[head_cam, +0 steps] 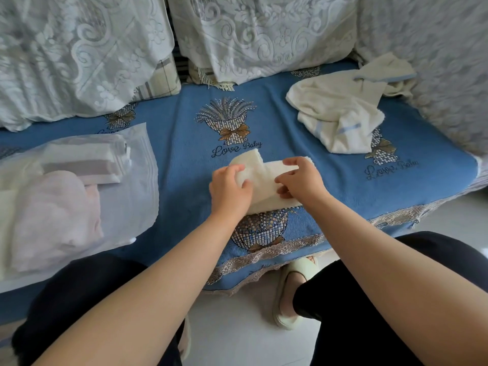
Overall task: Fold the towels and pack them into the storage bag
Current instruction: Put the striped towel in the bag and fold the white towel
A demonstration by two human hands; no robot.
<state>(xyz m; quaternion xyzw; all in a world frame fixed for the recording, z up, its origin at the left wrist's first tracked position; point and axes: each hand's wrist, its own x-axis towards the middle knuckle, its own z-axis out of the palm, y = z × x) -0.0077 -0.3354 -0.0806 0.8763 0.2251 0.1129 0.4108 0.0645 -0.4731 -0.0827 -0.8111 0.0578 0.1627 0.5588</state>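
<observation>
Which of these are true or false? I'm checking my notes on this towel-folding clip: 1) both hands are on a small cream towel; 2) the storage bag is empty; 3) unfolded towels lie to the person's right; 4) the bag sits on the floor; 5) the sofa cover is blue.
1) True. The left hand and right hand both grip the small cream towel.
2) False. The storage bag already holds folded towels, seen through its translucent side.
3) True. A heap of unfolded towels with pale blue trim lies at the far right.
4) False. The bag lies on the sofa, to the person's left.
5) True. The sofa cover is blue with basket motifs.
</observation>
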